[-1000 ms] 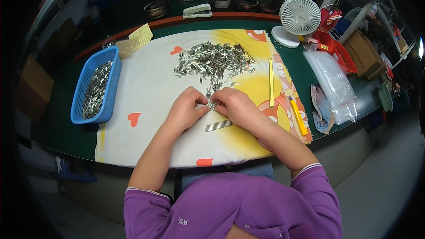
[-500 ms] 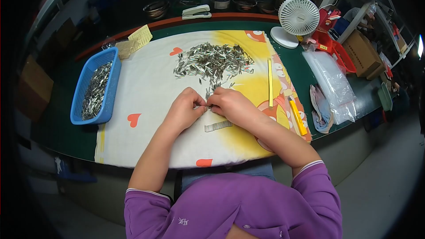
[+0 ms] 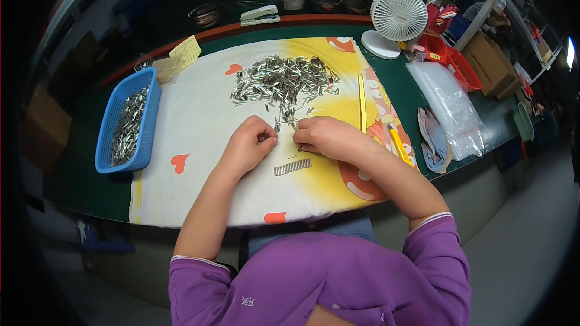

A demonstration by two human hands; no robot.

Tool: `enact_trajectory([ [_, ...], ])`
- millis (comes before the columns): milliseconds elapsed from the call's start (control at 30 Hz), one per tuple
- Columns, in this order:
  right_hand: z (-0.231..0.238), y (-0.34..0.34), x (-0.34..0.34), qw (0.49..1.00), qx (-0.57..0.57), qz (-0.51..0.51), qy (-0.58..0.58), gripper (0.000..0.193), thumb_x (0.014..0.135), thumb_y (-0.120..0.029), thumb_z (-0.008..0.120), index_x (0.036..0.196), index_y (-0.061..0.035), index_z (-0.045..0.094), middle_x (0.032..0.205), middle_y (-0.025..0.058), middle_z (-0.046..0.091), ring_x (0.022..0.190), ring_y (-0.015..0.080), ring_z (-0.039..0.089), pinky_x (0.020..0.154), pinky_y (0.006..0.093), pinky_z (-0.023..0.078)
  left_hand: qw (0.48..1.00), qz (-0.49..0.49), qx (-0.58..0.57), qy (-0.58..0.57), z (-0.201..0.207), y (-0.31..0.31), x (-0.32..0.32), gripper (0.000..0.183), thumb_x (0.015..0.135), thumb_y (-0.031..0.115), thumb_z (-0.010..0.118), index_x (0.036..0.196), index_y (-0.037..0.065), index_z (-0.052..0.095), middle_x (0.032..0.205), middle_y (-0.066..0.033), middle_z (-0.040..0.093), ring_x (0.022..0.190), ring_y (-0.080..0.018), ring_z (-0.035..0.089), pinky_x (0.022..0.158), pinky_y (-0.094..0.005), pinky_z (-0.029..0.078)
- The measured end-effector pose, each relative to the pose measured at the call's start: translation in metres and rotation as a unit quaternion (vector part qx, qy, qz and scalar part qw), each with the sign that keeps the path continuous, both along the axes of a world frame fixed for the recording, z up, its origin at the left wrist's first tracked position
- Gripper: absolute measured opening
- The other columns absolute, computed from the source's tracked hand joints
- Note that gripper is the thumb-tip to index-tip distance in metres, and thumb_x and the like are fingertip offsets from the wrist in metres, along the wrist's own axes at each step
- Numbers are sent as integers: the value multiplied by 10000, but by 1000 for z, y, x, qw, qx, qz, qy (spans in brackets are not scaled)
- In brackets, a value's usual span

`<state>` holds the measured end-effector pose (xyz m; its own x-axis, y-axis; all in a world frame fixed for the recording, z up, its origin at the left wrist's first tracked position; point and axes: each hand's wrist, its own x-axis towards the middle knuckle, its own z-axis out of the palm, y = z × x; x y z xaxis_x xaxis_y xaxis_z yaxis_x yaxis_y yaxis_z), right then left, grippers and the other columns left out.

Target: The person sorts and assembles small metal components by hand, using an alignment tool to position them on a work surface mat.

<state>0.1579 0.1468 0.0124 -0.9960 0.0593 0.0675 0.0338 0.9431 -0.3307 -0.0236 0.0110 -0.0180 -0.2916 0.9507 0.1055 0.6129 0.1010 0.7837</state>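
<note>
On the patterned cloth, a large pile of thin, short metal pins (image 3: 284, 78) spreads out beyond my hands, trailing toward them. My left hand (image 3: 248, 146) rests near the trail, thumb and fingertips pressed together; whatever they hold is hidden. Across a small gap, my right hand (image 3: 326, 137) has its fingers curled down, with small dark metal pieces (image 3: 300, 148) showing at the fingertips. Nearer to me, a neat row of pins (image 3: 292, 167) lies side by side. One loose pin (image 3: 292, 157) sits just beyond that row.
A blue basket (image 3: 152, 122) holding more pins stands at the left. On the right lie a yellow strip (image 3: 362, 102), a yellow utility knife (image 3: 399, 146), a rag (image 3: 432, 139) and clear plastic bags (image 3: 447, 105). A white fan (image 3: 399, 15) and a stapler (image 3: 260, 15) are farther back.
My hands, earlier meeting at the fingertips, have drawn apart, the right one moving rightward. A single pin now shows beyond the row. The whole view has shifted slightly.
</note>
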Motion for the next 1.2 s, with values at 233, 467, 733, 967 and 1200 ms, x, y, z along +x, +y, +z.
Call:
enact_trajectory([
  [233, -4, 3, 27, 997, -7, -76, 10, 128, 840, -129, 647, 931, -41, 629, 915, 123, 594, 875, 323, 615, 769, 411, 503, 996, -89, -5, 3, 7, -4, 13, 107, 769, 110, 742, 830, 54, 674, 884, -75, 582, 904, -237, 586, 777, -336, 490],
  [467, 1, -17, 52, 997, -40, -60, 26, 111, 843, -110, 628, 932, -48, 649, 937, 105, 616, 892, 306, 625, 763, 383, 511, 993, -113, -3, 37, 6, -1, 19, 107, 739, 87, 755, 796, 56, 670, 865, -55, 552, 874, -212, 561, 753, -310, 463],
  [733, -8, -26, 52, 995, -29, -67, 68, 152, 849, -74, 601, 992, -40, 638, 969, 102, 628, 946, 293, 618, 803, 372, 499, 984, -132, 24, 115, 12, -2, 23, 80, 736, 129, 723, 758, 69, 674, 860, -85, 579, 892, -272, 578, 780, -373, 485],
  [967, -6, -43, 54, 970, -129, -175, 109, 244, 880, -4, 545, 1110, -39, 619, 1079, 125, 635, 1063, 301, 585, 919, 390, 468, 982, -121, 41, 141, 10, 0, 18, 86, 711, 113, 712, 705, 48, 656, 799, -91, 594, 855, -280, 588, 756, -380, 492],
  [1200, -15, -45, 53, 961, -142, -178, 159, 240, 881, -12, 547, 1109, -35, 620, 1085, 137, 634, 1074, 302, 585, 942, 390, 464, 982, -60, 40, 172, 6, -2, 13, 71, 708, 70, 699, 715, 29, 641, 798, -99, 593, 846, -283, 588, 735, -368, 488],
])
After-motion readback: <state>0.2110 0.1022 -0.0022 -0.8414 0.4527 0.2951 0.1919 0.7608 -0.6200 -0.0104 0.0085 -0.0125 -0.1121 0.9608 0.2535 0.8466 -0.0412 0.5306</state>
